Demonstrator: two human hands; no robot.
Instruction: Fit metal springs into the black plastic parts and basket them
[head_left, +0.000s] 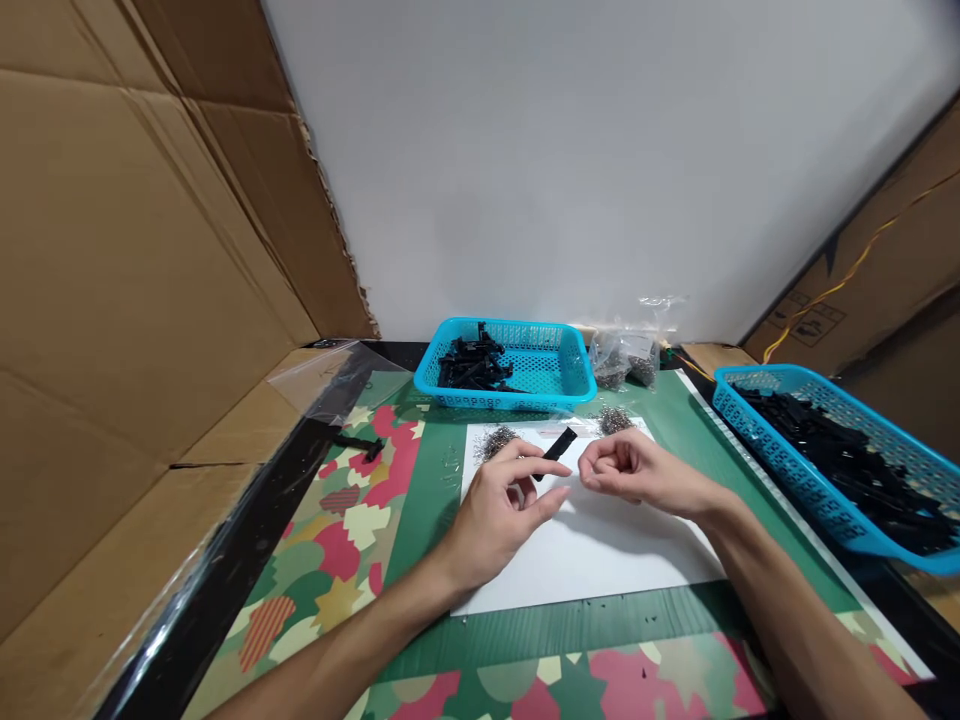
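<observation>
My left hand [502, 505] holds a narrow black plastic part [560, 447], whose far end sticks out beyond the fingers. The thumb and index finger of this hand are apart, while the part sits behind them, against the curled fingers. Just to the right, my right hand [637, 468] is closed in a pinch; whatever lies between its fingertips is too small to make out. Both hands hover over a white sheet [592, 560]. Beyond them are two piles of small metal pieces, a left pile [498, 440] and a right pile [613, 420].
A blue basket [581, 385] at the back holds some black parts; another blue basket [724, 385] full of them stands right. Clear bags [626, 360] of metal pieces lie behind. One black part [367, 446] rests left on the patterned mat [341, 550]. Cardboard [150, 330] walls the left side.
</observation>
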